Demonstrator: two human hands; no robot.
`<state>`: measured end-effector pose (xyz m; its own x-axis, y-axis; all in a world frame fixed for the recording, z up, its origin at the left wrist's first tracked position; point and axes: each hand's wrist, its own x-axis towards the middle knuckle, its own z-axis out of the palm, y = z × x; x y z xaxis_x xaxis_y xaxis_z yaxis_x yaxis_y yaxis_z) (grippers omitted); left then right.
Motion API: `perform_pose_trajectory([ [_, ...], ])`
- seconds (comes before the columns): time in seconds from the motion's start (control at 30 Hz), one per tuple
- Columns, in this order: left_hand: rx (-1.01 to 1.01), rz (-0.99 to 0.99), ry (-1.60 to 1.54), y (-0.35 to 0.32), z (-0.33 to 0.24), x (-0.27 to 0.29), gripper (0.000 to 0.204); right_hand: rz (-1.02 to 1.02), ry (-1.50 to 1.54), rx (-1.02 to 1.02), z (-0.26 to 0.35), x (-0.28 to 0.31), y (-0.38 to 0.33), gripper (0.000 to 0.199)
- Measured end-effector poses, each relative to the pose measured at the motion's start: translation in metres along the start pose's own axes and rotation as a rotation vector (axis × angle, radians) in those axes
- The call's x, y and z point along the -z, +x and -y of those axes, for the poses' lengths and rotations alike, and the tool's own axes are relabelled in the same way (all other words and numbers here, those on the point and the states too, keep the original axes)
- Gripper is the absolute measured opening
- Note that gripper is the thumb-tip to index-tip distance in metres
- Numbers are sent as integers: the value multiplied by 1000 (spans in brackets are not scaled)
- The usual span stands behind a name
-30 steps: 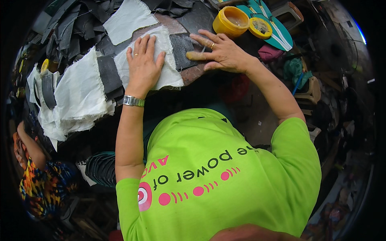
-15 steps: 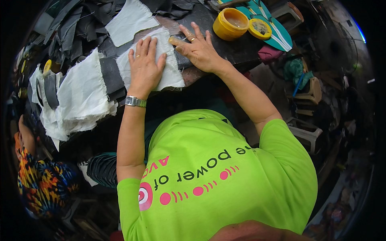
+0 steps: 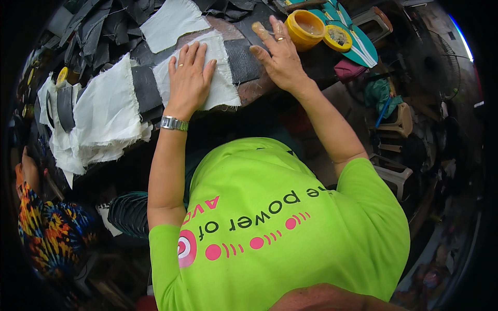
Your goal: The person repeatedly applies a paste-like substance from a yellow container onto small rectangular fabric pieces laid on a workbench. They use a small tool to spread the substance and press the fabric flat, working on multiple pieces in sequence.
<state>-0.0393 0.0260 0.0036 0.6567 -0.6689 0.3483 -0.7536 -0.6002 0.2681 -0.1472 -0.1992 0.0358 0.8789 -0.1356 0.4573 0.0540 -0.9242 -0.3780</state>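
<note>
Frayed matt white cloth (image 3: 220, 85), glossy yellow plastic tub (image 3: 306, 28), shiny metal watch (image 3: 174, 123).

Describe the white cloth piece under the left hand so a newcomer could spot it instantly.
Start at the worktable at the top of the head view, strewn with dark and white cloth scraps. Near its front edge the left hand, above a metal wristwatch, lies flat on the white cloth piece. Unlike the other white scraps, dark strips flank it on both sides.

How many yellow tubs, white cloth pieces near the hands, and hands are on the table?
Yellow tubs: 2, a tall one and a flat one
White cloth pieces: 3
Hands: 2, left hand, right hand
Total: 7
</note>
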Motion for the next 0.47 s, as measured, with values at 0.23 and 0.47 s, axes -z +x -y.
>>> perform_pose_trajectory([
  [0.23, -21, -26, 40, 0, 3, 0, 52, 301, -179, 355, 15, 15, -29, 55],
  [0.47, -43, -64, 35, 1, 7, -2, 53, 340, -349, 436, 44, 19, -57, 59],
])
